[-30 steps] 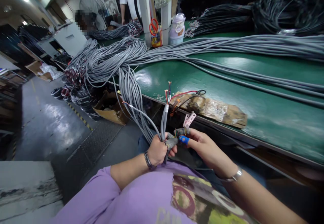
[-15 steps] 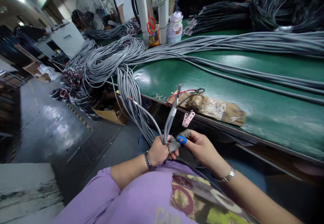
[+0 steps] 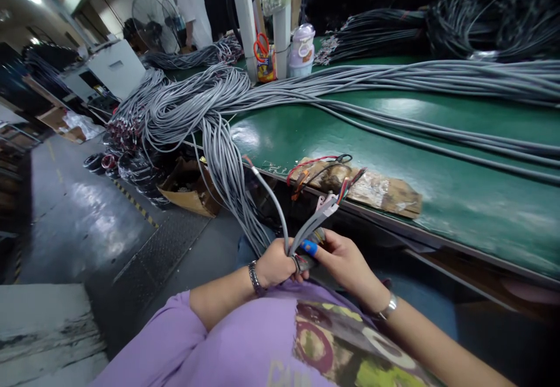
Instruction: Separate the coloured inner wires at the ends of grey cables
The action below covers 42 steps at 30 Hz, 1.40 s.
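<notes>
Near my lap, my left hand [image 3: 276,263] is closed round several grey cables [image 3: 308,227]. Their stripped ends show coloured wires and lean right over the bench edge; one separate cable [image 3: 275,200] stands up to the left. Close beside it, my right hand [image 3: 335,253] has its thumb, wrapped in blue tape, bent against the taped forefinger at the base of the cables. What those fingertips pinch is too hidden to tell. A pink clip [image 3: 321,201] is partly covered by the cable ends. Behind it lies a taped wooden board [image 3: 371,192] with red and black wires.
Bundles of grey cable [image 3: 192,98] lie over the green bench [image 3: 280,130] and hang off its front edge. A cardboard box [image 3: 188,192] stands on the floor at left. A lilac container [image 3: 301,52] and orange-handled scissors [image 3: 261,47] are at the post. A person [image 3: 192,8] stands behind.
The held cable ends have tipped right, now over the pink clip. The single cable has shifted right too. My right hand has moved slightly left and down. More of the person behind shows.
</notes>
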Each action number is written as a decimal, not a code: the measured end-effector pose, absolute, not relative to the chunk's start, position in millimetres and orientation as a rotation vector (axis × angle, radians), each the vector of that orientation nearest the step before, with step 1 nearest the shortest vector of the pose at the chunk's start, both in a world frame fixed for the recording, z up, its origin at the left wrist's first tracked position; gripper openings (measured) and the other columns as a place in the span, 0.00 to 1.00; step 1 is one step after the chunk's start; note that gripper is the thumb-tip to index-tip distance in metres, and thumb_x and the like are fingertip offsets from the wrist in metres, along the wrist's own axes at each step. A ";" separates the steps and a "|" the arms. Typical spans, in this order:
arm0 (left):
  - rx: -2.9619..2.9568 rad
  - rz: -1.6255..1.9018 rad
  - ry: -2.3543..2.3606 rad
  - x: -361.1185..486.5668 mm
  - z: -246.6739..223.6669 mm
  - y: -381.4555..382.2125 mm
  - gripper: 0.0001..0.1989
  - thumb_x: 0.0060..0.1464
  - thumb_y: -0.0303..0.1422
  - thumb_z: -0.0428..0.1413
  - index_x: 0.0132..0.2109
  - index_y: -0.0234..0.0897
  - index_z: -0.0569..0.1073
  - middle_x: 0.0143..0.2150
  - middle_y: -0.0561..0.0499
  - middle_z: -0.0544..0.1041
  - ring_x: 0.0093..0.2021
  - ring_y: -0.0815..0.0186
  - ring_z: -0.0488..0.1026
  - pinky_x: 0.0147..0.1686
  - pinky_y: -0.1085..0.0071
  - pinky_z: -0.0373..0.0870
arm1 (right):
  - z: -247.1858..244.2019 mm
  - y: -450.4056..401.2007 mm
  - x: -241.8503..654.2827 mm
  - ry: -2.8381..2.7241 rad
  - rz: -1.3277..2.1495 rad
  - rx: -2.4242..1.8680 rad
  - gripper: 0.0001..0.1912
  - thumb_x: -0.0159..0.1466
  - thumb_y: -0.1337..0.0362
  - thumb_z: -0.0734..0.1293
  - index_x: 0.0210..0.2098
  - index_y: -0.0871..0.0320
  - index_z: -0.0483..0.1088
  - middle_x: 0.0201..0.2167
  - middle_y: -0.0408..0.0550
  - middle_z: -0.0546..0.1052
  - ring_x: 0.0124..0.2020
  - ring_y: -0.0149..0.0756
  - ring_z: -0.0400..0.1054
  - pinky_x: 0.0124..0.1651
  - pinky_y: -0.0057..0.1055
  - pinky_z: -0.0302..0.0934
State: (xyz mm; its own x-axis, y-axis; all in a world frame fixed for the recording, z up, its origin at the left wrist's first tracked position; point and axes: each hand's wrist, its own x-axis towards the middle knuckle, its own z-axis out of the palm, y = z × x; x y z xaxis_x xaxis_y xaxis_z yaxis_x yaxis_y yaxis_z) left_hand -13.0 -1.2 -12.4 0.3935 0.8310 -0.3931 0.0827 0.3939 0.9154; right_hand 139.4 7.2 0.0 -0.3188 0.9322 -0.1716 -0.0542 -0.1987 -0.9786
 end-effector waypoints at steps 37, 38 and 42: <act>0.962 0.762 1.162 -9.7 -9.1 -2.3 0.22 0.42 0.49 0.61 0.22 0.33 0.68 0.17 0.53 0.70 0.14 0.75 0.64 0.14 0.79 0.59 | 1.1 18.6 143.6 -1.230 1.737 -1.088 0.18 0.50 0.50 0.74 0.25 0.57 0.69 0.21 0.44 0.75 0.24 0.34 0.66 0.31 0.31 0.62; 0.965 0.779 1.160 -9.7 -10.0 -2.4 0.22 0.43 0.49 0.61 0.22 0.33 0.68 0.18 0.53 0.70 0.14 0.75 0.64 0.15 0.79 0.58 | 0.7 16.2 142.9 -1.200 1.716 -1.102 0.18 0.50 0.49 0.73 0.25 0.56 0.69 0.20 0.43 0.74 0.23 0.33 0.66 0.30 0.31 0.61; 0.952 0.871 1.158 -8.7 -12.7 -2.5 0.21 0.45 0.47 0.60 0.23 0.33 0.68 0.18 0.53 0.70 0.15 0.74 0.64 0.15 0.79 0.58 | 2.7 6.5 134.6 -0.997 1.717 -1.080 0.16 0.50 0.51 0.73 0.24 0.56 0.69 0.17 0.41 0.71 0.20 0.30 0.61 0.25 0.28 0.58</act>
